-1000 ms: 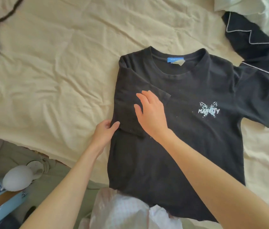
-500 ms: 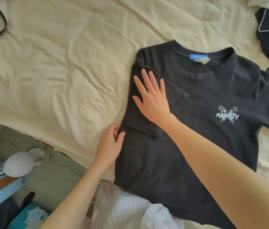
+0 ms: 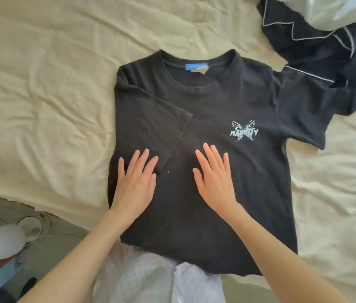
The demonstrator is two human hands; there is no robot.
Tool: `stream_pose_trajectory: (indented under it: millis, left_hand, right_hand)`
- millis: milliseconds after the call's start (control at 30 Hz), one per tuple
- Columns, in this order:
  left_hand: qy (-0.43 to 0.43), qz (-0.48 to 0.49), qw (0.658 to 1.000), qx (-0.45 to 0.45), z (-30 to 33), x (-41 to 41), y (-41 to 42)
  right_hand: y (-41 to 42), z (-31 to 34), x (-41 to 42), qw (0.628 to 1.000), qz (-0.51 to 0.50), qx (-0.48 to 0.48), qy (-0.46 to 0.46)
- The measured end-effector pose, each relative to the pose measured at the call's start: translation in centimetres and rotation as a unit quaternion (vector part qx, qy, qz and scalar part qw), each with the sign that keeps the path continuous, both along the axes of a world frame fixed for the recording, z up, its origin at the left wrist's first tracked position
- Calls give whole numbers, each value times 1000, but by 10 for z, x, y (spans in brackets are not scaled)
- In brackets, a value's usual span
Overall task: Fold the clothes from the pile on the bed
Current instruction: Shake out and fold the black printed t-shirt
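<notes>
A black T-shirt [image 3: 233, 101] with a blue neck label and a pale butterfly print lies face up on the cream bed sheet [image 3: 41, 95]. Its left sleeve is folded inward across the chest; its right sleeve still spreads out to the right. My left hand [image 3: 136, 181] lies flat with straight fingers on the shirt's left side, at the lower edge of the folded sleeve. My right hand [image 3: 215, 180] lies flat on the shirt's middle, below and left of the print. Neither hand grips the cloth.
A dark garment with white piping [image 3: 317, 47] and pale cloth [image 3: 325, 9] lie bunched at the top right, touching the shirt's right sleeve. The bed's near edge runs along the lower left, with a white rounded object [image 3: 4, 241] beyond it. Pale clothing [image 3: 150, 278] shows at the bottom.
My right hand slid down from the folded sleeve to the shirt's middle. My left hand moved from the shirt's left edge onto the cloth, now flat. The view shifted, showing more of the right side.
</notes>
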State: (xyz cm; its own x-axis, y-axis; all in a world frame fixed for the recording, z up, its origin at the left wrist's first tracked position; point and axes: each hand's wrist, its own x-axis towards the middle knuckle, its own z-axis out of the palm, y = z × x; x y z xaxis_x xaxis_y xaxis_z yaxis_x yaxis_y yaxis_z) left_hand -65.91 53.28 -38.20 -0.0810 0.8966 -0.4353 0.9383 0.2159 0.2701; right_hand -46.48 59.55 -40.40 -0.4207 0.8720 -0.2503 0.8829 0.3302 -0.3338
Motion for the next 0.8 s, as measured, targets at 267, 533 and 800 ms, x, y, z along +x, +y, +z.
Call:
stream_pose_trajectory:
  millis: [267, 533, 800]
  left_hand:
    - [5, -97, 993, -73, -24, 99, 55]
    - [-17, -53, 992, -117, -33, 109, 71]
    - [-236, 318, 918, -31, -7, 110, 117]
  right_hand:
    - [67, 19, 132, 870, -468, -16, 154]
    - [157, 18, 178, 294, -744, -228, 555]
    - [145, 18, 142, 821, -461, 116, 315]
